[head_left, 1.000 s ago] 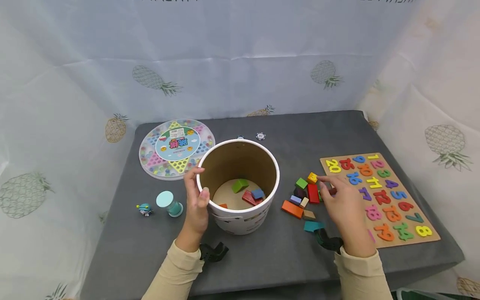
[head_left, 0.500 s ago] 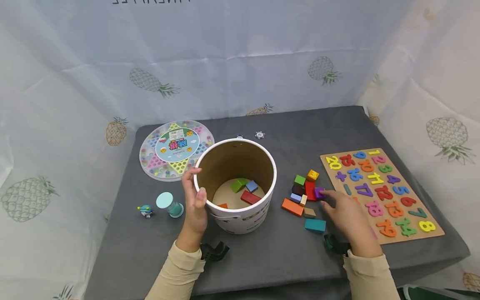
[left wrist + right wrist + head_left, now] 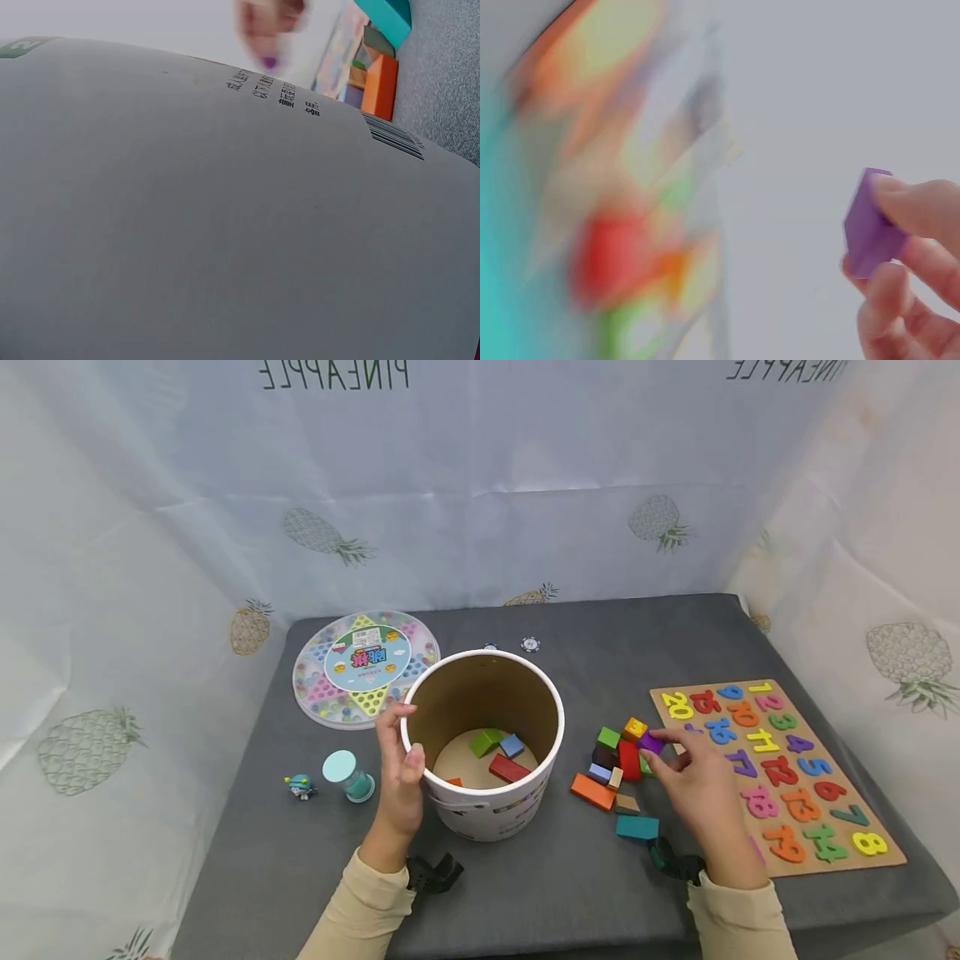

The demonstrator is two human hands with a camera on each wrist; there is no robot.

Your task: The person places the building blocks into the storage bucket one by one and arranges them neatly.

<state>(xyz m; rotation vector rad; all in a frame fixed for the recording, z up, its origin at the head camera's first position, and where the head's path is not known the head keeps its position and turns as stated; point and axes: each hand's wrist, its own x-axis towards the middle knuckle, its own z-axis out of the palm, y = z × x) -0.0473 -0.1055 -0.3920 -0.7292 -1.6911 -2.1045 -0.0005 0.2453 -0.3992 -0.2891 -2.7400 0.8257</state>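
Head camera view shows a person at a grey-covered table [image 3: 555, 893], left hand [image 3: 401, 785] gripping the rim of a white bucket [image 3: 491, 822], thumb and fingers bent over its edge. Inside lie a green block [image 3: 486, 742], a blue block [image 3: 512, 746], a red block [image 3: 509, 768] and a sliver of orange. Right hand [image 3: 701, 789] pinches a purple block [image 3: 651, 742] between thumb and fingertips, at the far right side of a loose cluster of blocks and just beside a yellow block [image 3: 634, 729]; the right wrist view shows the same grip, the cluster blurred. A long orange block [image 3: 592, 792] and a teal block [image 3: 637, 827] sit at the near side. To the right rests a number board [image 3: 894, 857]; left of the bucket are a round game board [image 3: 366, 670], a teal-topped object [image 3: 348, 777] and a small figurine [image 3: 301, 787].
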